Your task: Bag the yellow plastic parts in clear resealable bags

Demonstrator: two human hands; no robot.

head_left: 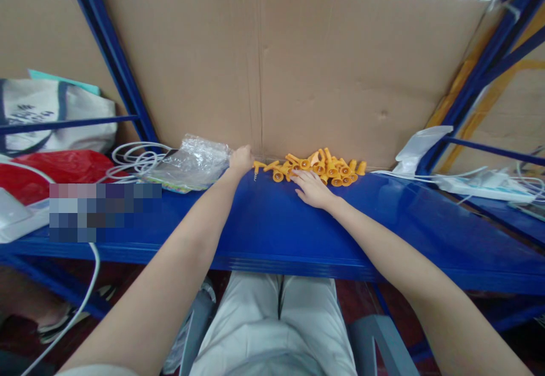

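Note:
A heap of several small orange plastic parts [327, 167] lies at the back of the blue shelf [272, 234], against the cardboard sheet [298, 63]. My left hand [240, 159] is curled closed at the left end of the heap, beside one orange part [258, 166]; what its fingers hold is hidden. My right hand [310, 187] lies flat with its fingers stretched out, its fingertips touching the near edge of the heap.
A crumpled clear plastic bag [191, 163] and coiled white cable [136, 157] lie left of my left hand. A red bag [59, 167] and white tote [51, 116] sit far left. A power strip [481, 186] with cables lies right. Blue rack posts [110, 52] flank the cardboard.

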